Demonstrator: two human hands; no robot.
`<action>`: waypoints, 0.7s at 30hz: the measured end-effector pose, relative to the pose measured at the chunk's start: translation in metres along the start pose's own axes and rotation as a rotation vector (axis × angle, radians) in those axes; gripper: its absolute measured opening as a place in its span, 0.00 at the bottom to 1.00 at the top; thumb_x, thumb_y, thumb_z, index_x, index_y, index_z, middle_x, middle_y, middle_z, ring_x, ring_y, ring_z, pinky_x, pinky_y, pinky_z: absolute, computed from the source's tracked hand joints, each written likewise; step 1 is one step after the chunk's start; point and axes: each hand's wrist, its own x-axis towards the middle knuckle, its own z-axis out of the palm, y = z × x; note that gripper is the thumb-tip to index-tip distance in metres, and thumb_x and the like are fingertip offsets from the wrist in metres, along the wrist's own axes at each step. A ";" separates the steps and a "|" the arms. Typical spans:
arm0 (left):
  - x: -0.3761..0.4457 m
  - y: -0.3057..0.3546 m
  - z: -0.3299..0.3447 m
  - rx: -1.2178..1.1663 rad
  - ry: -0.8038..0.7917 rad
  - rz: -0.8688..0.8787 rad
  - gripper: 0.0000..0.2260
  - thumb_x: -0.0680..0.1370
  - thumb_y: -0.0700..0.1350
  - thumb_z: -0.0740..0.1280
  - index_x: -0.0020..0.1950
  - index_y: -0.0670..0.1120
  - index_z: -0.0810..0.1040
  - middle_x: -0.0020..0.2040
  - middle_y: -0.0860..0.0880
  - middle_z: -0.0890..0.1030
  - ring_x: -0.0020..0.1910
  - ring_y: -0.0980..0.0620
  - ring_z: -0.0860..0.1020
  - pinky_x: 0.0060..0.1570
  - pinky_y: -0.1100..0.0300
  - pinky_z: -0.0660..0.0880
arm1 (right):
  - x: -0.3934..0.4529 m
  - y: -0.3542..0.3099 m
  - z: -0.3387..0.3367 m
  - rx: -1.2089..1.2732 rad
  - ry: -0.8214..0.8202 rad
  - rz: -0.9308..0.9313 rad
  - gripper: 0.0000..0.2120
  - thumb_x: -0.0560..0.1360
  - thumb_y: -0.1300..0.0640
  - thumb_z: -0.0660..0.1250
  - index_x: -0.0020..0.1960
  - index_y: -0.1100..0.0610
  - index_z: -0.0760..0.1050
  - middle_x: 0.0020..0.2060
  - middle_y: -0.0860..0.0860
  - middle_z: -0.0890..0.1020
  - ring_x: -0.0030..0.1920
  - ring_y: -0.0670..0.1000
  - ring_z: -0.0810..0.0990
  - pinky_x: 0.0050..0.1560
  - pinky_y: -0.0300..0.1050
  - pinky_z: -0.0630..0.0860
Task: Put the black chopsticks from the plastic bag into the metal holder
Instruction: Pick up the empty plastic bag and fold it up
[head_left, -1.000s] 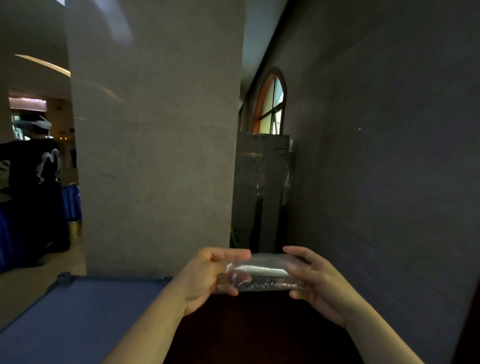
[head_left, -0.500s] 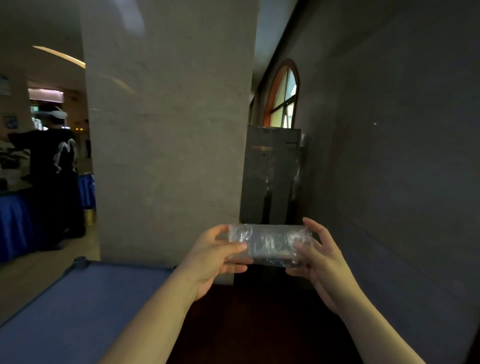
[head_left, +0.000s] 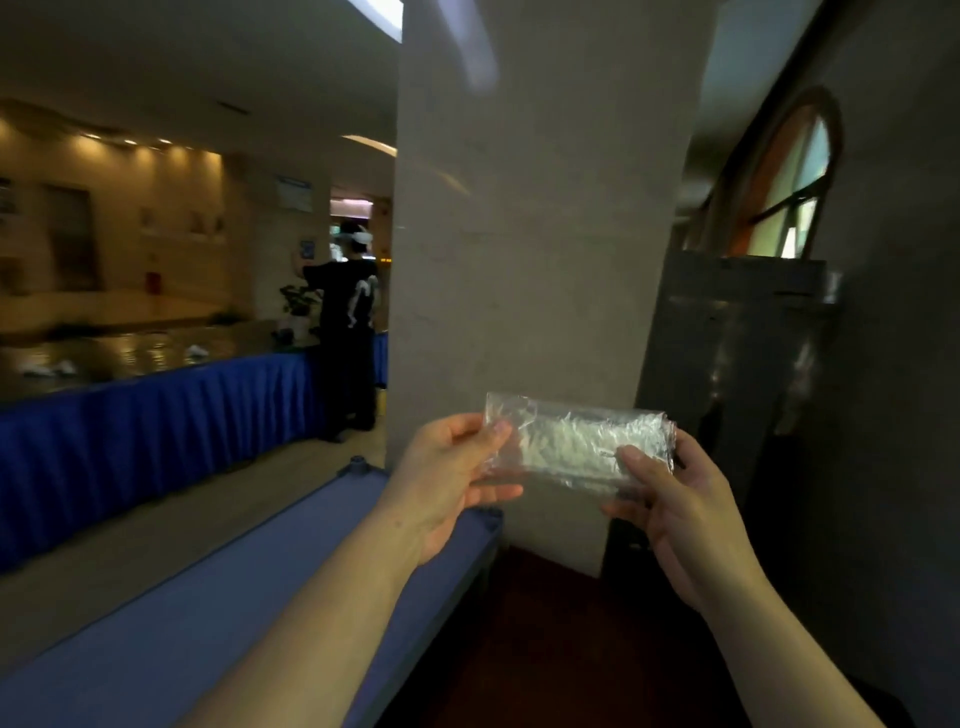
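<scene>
A crumpled clear plastic bag (head_left: 576, 447), folded flat into a wide strip, is held up in the air in front of me. My left hand (head_left: 452, 478) pinches its left end between thumb and fingers. My right hand (head_left: 670, 499) grips its right end, thumb on the front. I see no black chopsticks inside the bag or anywhere else. No metal holder is in view.
A blue-topped table (head_left: 218, 623) runs from lower left toward a wide stone pillar (head_left: 519, 234). A dark metal cabinet (head_left: 737, 353) stands right of the pillar beside a grey wall. Far left, a person in black (head_left: 348, 322) stands by a blue-skirted counter (head_left: 156, 426).
Both hands raised the bag higher. The view swung left and up, bringing the counter and the lit hall into view.
</scene>
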 end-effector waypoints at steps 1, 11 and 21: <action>-0.007 0.003 -0.002 0.008 0.034 0.010 0.13 0.80 0.44 0.69 0.62 0.38 0.80 0.58 0.40 0.84 0.55 0.38 0.84 0.44 0.51 0.83 | 0.001 0.001 0.005 0.012 -0.024 0.004 0.17 0.76 0.58 0.73 0.64 0.55 0.78 0.55 0.55 0.86 0.50 0.55 0.86 0.38 0.45 0.83; -0.107 0.027 -0.040 0.087 0.418 0.122 0.07 0.80 0.43 0.71 0.51 0.42 0.87 0.56 0.40 0.85 0.55 0.39 0.84 0.44 0.52 0.83 | -0.016 0.029 0.074 0.208 -0.321 0.071 0.08 0.74 0.58 0.74 0.53 0.49 0.83 0.50 0.53 0.86 0.44 0.50 0.85 0.36 0.43 0.83; -0.201 0.045 -0.077 0.084 0.713 0.206 0.06 0.79 0.43 0.71 0.50 0.43 0.87 0.56 0.42 0.86 0.54 0.42 0.85 0.44 0.53 0.83 | -0.063 0.038 0.156 0.322 -0.569 0.138 0.11 0.72 0.54 0.75 0.46 0.36 0.85 0.44 0.35 0.85 0.44 0.40 0.84 0.38 0.41 0.83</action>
